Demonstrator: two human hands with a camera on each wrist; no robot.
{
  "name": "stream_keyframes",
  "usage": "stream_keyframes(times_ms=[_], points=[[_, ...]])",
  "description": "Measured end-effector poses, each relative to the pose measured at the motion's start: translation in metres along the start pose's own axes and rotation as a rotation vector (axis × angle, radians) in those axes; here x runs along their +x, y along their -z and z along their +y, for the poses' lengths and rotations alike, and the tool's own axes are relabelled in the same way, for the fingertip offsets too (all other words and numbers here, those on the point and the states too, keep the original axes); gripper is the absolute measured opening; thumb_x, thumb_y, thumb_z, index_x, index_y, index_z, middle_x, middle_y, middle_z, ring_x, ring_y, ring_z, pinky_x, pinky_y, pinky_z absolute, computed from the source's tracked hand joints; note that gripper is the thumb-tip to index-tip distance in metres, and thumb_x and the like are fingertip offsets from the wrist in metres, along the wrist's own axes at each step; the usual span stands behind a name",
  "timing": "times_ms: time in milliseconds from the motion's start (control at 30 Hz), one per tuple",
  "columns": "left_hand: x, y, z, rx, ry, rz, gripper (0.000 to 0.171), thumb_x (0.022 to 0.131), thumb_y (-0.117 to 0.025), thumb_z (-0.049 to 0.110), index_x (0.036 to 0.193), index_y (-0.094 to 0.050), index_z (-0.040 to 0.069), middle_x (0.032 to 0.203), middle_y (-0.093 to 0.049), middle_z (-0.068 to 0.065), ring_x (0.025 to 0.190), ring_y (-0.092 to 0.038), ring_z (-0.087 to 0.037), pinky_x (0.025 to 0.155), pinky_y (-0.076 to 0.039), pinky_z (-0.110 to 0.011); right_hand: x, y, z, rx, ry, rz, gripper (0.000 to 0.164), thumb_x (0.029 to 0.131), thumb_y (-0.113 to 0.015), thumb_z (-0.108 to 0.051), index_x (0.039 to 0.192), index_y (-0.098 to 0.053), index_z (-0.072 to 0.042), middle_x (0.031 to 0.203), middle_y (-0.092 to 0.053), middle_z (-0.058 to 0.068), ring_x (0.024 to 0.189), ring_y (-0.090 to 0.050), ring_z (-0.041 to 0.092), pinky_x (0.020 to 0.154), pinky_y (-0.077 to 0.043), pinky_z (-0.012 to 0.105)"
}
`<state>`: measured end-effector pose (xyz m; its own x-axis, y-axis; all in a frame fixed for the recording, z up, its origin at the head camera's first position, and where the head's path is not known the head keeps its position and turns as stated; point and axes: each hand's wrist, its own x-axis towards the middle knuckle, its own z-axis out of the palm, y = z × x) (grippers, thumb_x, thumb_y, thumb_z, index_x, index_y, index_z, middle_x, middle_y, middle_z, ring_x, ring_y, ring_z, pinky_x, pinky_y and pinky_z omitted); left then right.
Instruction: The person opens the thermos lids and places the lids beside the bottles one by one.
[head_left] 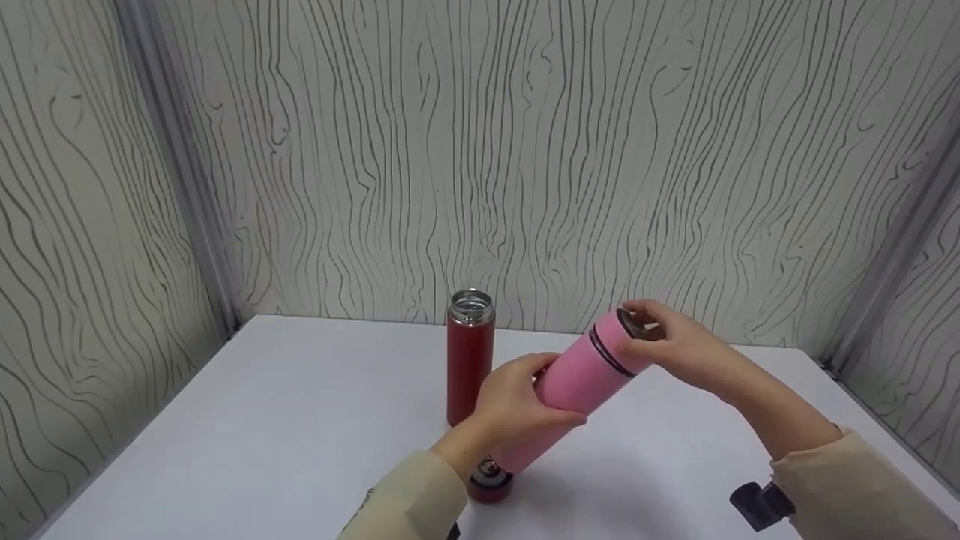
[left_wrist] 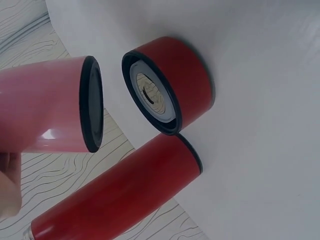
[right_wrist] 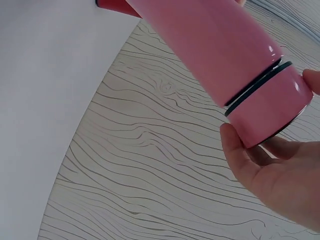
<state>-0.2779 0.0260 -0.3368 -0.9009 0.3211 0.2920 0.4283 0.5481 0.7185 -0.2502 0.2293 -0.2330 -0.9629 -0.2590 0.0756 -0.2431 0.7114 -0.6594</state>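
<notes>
A pink thermos (head_left: 581,382) is held tilted above the table, its top leaning up to the right. My left hand (head_left: 517,401) grips it round the middle of the body. The fingers and thumb of my right hand (head_left: 686,349) grip its pink lid (right_wrist: 270,105); a dark ring shows between lid and body. Behind my left hand stands a red thermos (head_left: 466,360), upright, with its steel mouth uncovered. A red lid (left_wrist: 192,82) sits on the table with its hollow side up, just below the pink thermos's black base (left_wrist: 92,105).
The white table (head_left: 300,420) extends around the bottles. A wood-grain patterned panel (head_left: 480,165) rises at its back edge, with similar panels at both sides and grey posts (head_left: 180,165) at the corners. A black strap piece (head_left: 761,504) hangs by the right sleeve.
</notes>
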Motion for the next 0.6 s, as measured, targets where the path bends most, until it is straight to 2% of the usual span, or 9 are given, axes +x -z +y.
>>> stream_keyframes(times_ms=[133, 267, 433, 600], points=[[0.0, 0.0, 0.001, -0.005, 0.005, -0.001, 0.066, 0.066, -0.079, 0.048, 0.124, -0.056, 0.027, 0.106, -0.063, 0.012, 0.093, -0.057, -0.005, 0.081, -0.05, -0.03, 0.001, -0.002, 0.001, -0.004, -0.049, 0.017, 0.075, 0.089, -0.056, -0.046, 0.139, -0.031, 0.005, 0.129, -0.047, 0.026, 0.109, -0.055, 0.035, 0.085, -0.052, 0.042], [0.0, -0.001, 0.002, -0.008, 0.002, -0.008, 0.065, 0.066, -0.08, 0.048, 0.123, -0.056, 0.028, 0.105, -0.063, 0.012, 0.092, -0.057, -0.005, 0.08, -0.05, -0.03, 0.002, -0.002, 0.002, 0.007, -0.065, 0.037, 0.07, 0.089, -0.058, -0.044, 0.132, -0.039, 0.007, 0.117, -0.054, 0.023, 0.097, -0.058, 0.027, 0.075, -0.053, 0.035], [0.0, 0.0, 0.001, -0.009, 0.006, -0.003, 0.065, 0.066, -0.08, 0.047, 0.123, -0.056, 0.028, 0.104, -0.063, 0.012, 0.091, -0.057, -0.005, 0.08, -0.05, -0.03, 0.001, 0.005, 0.003, 0.058, -0.032, 0.11, 0.066, 0.091, -0.055, -0.041, 0.134, -0.038, 0.005, 0.12, -0.053, 0.022, 0.101, -0.056, 0.027, 0.078, -0.052, 0.031], [0.001, 0.002, -0.001, -0.013, 0.007, 0.042, 0.066, 0.066, -0.08, 0.045, 0.124, -0.056, 0.026, 0.106, -0.063, 0.01, 0.093, -0.058, -0.007, 0.079, -0.05, -0.03, -0.001, 0.012, 0.015, 0.085, -0.032, 0.19, 0.069, 0.092, -0.053, -0.043, 0.139, -0.034, 0.003, 0.128, -0.049, 0.024, 0.107, -0.051, 0.029, 0.075, -0.048, 0.027]])
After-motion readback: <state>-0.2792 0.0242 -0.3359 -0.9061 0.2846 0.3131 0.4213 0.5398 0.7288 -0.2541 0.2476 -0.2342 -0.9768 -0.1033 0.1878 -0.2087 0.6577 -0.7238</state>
